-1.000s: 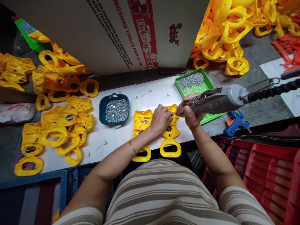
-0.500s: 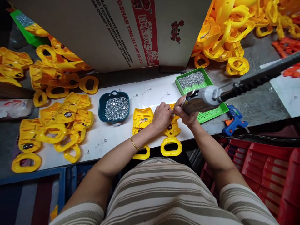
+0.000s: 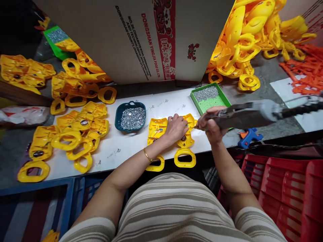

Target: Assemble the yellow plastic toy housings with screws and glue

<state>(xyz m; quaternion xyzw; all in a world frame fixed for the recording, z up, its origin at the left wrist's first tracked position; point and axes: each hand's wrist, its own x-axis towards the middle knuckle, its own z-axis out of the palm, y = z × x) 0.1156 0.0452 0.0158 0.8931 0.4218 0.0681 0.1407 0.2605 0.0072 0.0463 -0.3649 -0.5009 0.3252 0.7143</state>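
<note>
My right hand (image 3: 214, 126) is wrapped round a grey power screwdriver (image 3: 242, 113), which is tilted nearly level, its tip pointing left near the edge of a yellow plastic housing (image 3: 186, 139). My left hand (image 3: 176, 128) rests on that housing, fingers bent together over its inside; whether they pinch something small is hidden. Just left lies another open yellow housing (image 3: 155, 129) with thin wires and a small circuit board. Yellow handle rings (image 3: 185, 158) stick out at the table's front edge. A dark teal tray (image 3: 130, 116) of small screws sits to the left.
Yellow housings (image 3: 83, 122) are piled at left. A green tray (image 3: 210, 97) with screws lies behind my right hand, a blue glue gun (image 3: 249, 137) to its right. A large carton (image 3: 141, 40) stands behind. Orange parts (image 3: 305, 67) lie far right; a red crate (image 3: 280, 188) stands below.
My right hand and the screwdriver have moved right, away from my left hand, and the tool has tipped flatter. The camera view has shifted slightly.
</note>
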